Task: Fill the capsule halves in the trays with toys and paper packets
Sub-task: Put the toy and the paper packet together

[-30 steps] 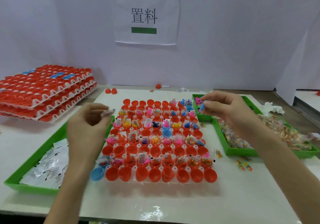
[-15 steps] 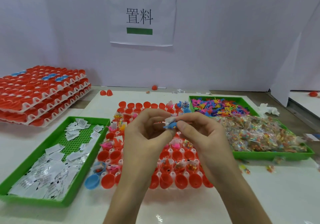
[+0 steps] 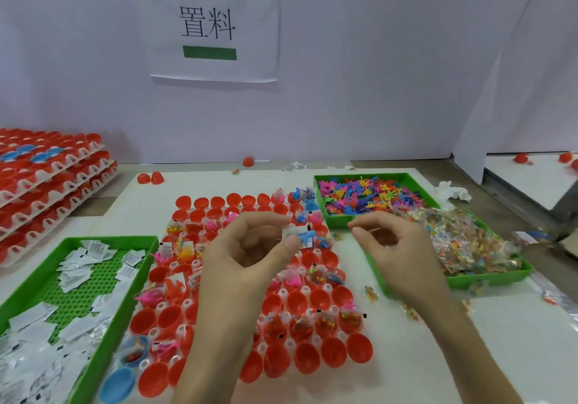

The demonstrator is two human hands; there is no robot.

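At centre frame, the left hand pinches a paper packet and blue toy over the capsule tray. The right hand curls loosely, seemingly empty.

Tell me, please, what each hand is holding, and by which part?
The left hand pinches a white paper packet and a small blue toy together, by their left edges, between thumb and fingertip. The right hand, loosely curled, seems empty.

Before you, centre: capsule tray on the table. To its left: packet tray. To its right: toy tray behind, bag tray in front, seemingly touching. Far left: stacked trays. Behind, on the wall: sign. Over the capsule tray: your left hand with a packet.
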